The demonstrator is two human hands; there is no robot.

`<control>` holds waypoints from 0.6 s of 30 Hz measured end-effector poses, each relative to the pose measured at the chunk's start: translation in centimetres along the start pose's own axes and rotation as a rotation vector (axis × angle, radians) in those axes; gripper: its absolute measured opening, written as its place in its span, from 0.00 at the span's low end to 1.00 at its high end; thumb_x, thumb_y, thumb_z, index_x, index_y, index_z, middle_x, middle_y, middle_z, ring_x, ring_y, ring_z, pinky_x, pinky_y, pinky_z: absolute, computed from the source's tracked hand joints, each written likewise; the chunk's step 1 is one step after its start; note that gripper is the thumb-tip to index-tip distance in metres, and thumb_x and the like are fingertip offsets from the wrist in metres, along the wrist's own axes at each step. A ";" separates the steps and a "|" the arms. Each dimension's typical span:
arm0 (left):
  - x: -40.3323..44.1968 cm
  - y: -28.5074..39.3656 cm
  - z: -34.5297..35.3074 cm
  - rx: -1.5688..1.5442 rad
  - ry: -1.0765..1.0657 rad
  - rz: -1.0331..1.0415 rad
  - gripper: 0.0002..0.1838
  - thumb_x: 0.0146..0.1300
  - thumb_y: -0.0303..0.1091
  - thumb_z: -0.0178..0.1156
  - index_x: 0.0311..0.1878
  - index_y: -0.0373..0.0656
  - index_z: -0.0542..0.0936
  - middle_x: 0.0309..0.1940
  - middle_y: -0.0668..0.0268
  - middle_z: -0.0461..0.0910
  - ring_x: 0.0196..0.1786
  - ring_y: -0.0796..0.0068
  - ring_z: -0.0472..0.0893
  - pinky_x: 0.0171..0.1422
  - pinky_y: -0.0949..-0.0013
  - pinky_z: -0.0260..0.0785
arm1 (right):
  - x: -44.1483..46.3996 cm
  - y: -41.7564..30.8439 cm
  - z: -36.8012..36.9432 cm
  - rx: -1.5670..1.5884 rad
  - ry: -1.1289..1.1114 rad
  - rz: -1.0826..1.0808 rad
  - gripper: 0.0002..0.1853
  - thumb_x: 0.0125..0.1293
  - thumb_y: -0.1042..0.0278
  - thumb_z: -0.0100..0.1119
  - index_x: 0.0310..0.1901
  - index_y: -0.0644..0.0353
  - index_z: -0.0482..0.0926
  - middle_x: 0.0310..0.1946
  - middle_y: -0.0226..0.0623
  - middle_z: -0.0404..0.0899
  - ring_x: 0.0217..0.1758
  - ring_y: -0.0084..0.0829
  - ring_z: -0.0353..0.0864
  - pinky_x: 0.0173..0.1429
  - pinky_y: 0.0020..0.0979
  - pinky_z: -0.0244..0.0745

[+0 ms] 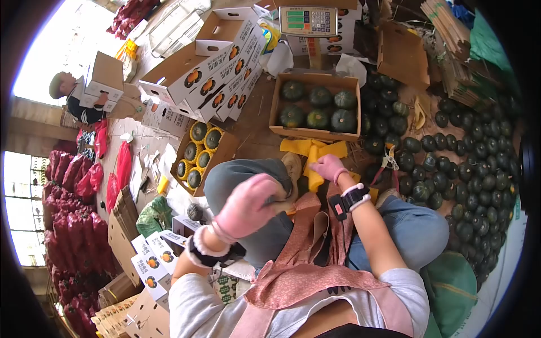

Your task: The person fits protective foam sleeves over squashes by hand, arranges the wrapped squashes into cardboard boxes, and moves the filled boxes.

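Observation:
My left hand [248, 205], in a pink glove, is raised over my bent knee, its fingers blurred and partly hidden. My right hand [328, 168], also gloved in pink, is closed at the edge of the yellow foam netting [313, 163] in front of me. Just beyond the netting stands an open carton [274, 115] holding several dark green squashes [318, 119]. To the left, a second carton [226, 147] holds squashes [190, 151] wrapped in yellow netting. Red-handled shears [389, 161] lie to the right of my right hand.
Many loose squashes [445, 183] cover the floor on the right. A scale display [308, 21] stands at the top centre. Printed cartons [191, 79] are stacked at the upper left, where another person [84, 110] holds a box. Red net sacks [70, 225] line the left.

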State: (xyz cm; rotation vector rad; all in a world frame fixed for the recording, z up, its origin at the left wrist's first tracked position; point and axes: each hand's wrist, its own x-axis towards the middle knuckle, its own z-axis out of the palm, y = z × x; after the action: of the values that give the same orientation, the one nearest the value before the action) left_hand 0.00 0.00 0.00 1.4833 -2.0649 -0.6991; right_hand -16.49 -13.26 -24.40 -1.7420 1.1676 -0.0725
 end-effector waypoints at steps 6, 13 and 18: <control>-0.9 -0.2 7.4 0.194 0.147 0.144 0.24 0.41 0.42 0.72 0.38 0.40 0.73 0.37 0.57 0.71 0.38 0.55 0.73 0.44 0.60 0.70 | -13.1 -8.0 -1.6 0.808 0.210 -0.137 0.15 0.59 0.65 0.58 0.20 0.65 0.75 0.14 0.27 0.69 0.19 0.16 0.66 0.25 0.25 0.63; -2.9 0.2 7.3 -0.151 0.202 0.112 0.14 0.45 0.20 0.62 0.38 0.38 0.74 0.35 0.58 0.74 0.37 0.55 0.77 0.39 0.63 0.72 | -19.7 -9.7 -0.2 0.649 0.425 -0.487 0.14 0.64 0.64 0.56 0.45 0.65 0.70 0.37 0.31 0.74 0.39 0.22 0.72 0.45 0.24 0.70; -3.5 1.7 7.0 -0.232 0.333 0.127 0.19 0.42 0.16 0.61 0.41 0.37 0.75 0.36 0.57 0.75 0.39 0.57 0.78 0.44 0.67 0.72 | -21.0 -12.0 -0.1 0.507 0.567 -0.498 0.20 0.54 0.76 0.67 0.45 0.62 0.67 0.35 0.33 0.75 0.38 0.21 0.76 0.43 0.24 0.74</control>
State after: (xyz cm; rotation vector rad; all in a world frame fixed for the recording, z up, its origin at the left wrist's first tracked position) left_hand -4.76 4.65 -4.42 1.2328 -1.7436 -0.5754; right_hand -19.78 2.33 -6.21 -1.5398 0.9479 -1.1252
